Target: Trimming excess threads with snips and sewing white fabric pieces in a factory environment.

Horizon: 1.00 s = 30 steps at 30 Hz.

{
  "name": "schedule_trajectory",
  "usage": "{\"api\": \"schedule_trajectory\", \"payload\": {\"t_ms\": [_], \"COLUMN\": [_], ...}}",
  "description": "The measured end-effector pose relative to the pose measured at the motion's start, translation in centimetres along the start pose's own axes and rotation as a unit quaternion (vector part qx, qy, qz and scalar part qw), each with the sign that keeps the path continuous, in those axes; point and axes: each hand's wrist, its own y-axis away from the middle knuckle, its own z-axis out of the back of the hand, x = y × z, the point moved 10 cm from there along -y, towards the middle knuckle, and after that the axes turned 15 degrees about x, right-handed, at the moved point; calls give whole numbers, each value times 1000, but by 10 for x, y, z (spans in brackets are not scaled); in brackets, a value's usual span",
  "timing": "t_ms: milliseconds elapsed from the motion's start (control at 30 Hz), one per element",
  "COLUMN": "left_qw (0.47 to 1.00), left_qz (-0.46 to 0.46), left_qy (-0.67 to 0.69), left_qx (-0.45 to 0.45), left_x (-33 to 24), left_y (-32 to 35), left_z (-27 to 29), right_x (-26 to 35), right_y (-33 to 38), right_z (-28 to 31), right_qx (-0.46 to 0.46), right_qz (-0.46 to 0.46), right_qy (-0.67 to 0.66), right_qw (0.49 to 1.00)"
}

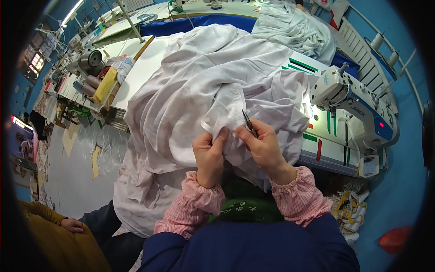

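The left hand (210,156) had its grip closed, thumb and finger pinching the cloth (195,86); the right hand (266,147) had its grip curled round the snips (248,121). The cloth lay heaped across the tabletop (333,146) beside the sewing machine (351,97).

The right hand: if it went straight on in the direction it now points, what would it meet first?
Probably the white cloth: its folds lie just ahead of the right hand and the dark snips it holds, though depth is unclear.
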Motion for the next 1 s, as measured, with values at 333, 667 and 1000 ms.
{"api": "schedule_trajectory", "payload": {"t_ms": [333,667,1000], "left_qw": [980,990,991], "left_qz": [71,13,44], "left_qy": [182,130,117], "left_qx": [-32,-50,-48], "left_x": [25,10,12], "left_y": [5,1,5], "left_z": [-1,-1,-3], "right_x": [19,64,-30], "right_y": [22,45,33], "right_z": [-2,-21,-33], "right_qx": [-4,-17,56], "right_qz": [-7,118,-192], "right_qy": [21,43,-193], "right_qw": [1000,992,961]}}
